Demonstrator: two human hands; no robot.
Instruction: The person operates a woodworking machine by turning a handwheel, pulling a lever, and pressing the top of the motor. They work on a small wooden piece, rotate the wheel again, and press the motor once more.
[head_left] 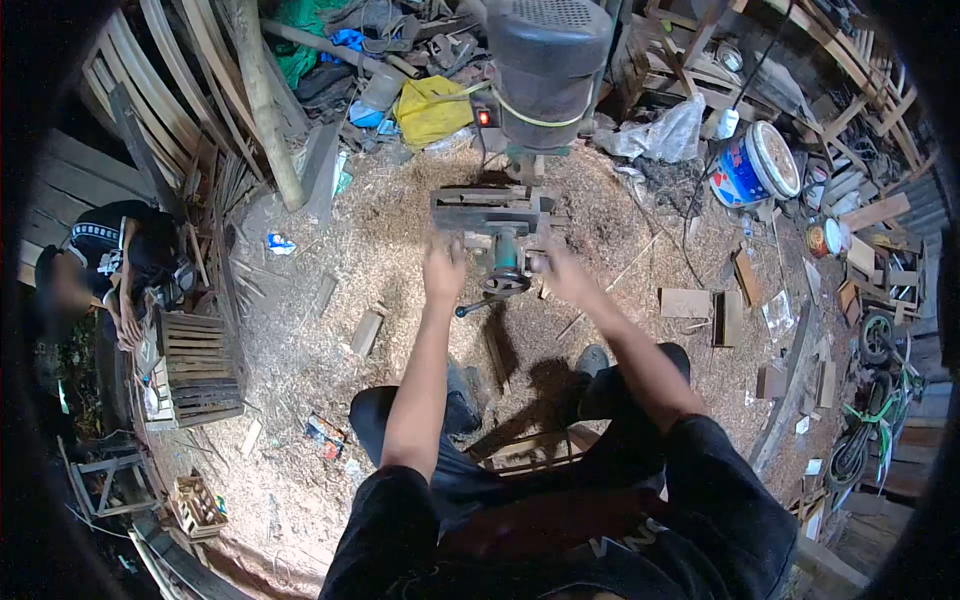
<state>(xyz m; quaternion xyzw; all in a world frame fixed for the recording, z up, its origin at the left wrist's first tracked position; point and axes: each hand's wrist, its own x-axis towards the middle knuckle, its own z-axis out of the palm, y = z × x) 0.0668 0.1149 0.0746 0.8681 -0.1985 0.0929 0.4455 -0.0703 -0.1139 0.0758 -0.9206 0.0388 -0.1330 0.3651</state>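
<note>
In front of me stands a bench machine with a dark motor housing (pixel 550 70) and a lit red switch (pixel 484 118). Below the housing is its metal work table (pixel 490 215), with a piece of wood (pixel 485 194) along the back. A handwheel (pixel 506 283) and a lever with a dark knob (pixel 462 311) sit at the front. My left hand (pixel 443 268) is at the table's left front corner, its fingers blurred. Right of the handwheel, my right hand (pixel 560 276) is close to a small knob (pixel 540 262). Blur hides whether either hand grips anything.
Wood shavings cover the floor (pixel 300 370). Wood blocks (pixel 367 332) and small boards (pixel 685 303) lie about. A paint bucket (pixel 735 175), a yellow sack (pixel 430 110) and a cable (pixel 690 215) are farther back. Another person (pixel 125 250) sits at left by a slatted crate (pixel 200 365).
</note>
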